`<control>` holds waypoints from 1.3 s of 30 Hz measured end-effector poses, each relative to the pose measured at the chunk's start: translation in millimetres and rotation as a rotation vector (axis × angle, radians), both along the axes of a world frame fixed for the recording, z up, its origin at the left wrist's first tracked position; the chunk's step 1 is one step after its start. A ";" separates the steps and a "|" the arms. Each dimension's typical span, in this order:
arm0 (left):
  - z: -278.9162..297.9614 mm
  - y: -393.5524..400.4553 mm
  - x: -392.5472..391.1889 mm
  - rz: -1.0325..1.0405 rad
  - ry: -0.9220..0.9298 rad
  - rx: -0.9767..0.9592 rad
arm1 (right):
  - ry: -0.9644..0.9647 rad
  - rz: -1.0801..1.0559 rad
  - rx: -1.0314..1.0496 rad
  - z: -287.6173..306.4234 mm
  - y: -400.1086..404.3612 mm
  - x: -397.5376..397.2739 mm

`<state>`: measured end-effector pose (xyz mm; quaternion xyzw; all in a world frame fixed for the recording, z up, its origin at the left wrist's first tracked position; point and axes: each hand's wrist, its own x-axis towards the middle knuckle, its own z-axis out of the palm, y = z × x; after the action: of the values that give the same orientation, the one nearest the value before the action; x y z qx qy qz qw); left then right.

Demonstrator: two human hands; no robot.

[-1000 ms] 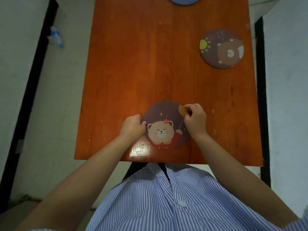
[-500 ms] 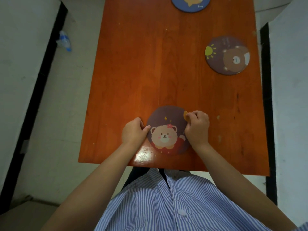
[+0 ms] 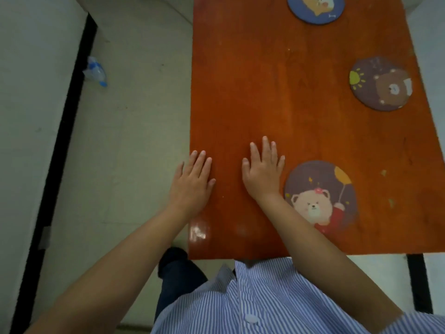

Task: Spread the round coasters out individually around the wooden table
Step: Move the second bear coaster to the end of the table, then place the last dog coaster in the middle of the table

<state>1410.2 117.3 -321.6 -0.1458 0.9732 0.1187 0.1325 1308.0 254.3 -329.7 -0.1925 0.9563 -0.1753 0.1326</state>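
Three round coasters lie apart on the orange-brown wooden table (image 3: 277, 92). A dark one with a pale bear and a yellow balloon (image 3: 321, 196) sits near the front edge. A dark one with a brown bear and a sun (image 3: 381, 83) lies by the right edge. A blue one (image 3: 316, 8) is cut off at the top. My right hand (image 3: 263, 172) rests flat on the wood with fingers spread, just left of the balloon coaster. My left hand (image 3: 192, 182) lies flat over the table's left edge, holding nothing.
Pale floor runs along the table's left side, with a crumpled clear bottle with a blue cap (image 3: 95, 72) beside a black strip (image 3: 60, 141). A dark table leg (image 3: 417, 280) shows at the front right. My striped shirt (image 3: 252, 302) fills the bottom.
Both hands have let go of the balloon coaster, moved left and opened flat on the table. The view has shifted left, so the coasters sit further right in it.
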 end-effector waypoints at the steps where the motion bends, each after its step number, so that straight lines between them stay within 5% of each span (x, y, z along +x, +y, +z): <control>1: 0.1 -13.7 3.8 -0.040 -0.021 0.014 | 0.017 -0.063 0.045 -3.5 -7.8 4.3; 16: 4.1 -102.7 -84.2 -0.588 0.011 0.054 | -0.029 -0.321 0.182 -2.7 -27.8 4.8; 19: 2.6 -118.5 -123.8 -0.671 0.018 0.065 | 0.094 -0.477 0.192 3.2 -52.9 -9.1; 28: 24.9 -186.8 -287.7 -0.637 0.008 -0.010 | 0.139 -0.647 0.022 23.9 -137.5 -152.6; 39: 19.4 -236.2 -504.5 -0.869 0.058 0.003 | 0.079 -0.885 0.002 34.7 -169.5 -323.9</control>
<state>905.6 -118.9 -302.2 0.2808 0.9473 0.0575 0.1429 984.1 84.8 -295.0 0.2290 0.9512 -0.2065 0.0082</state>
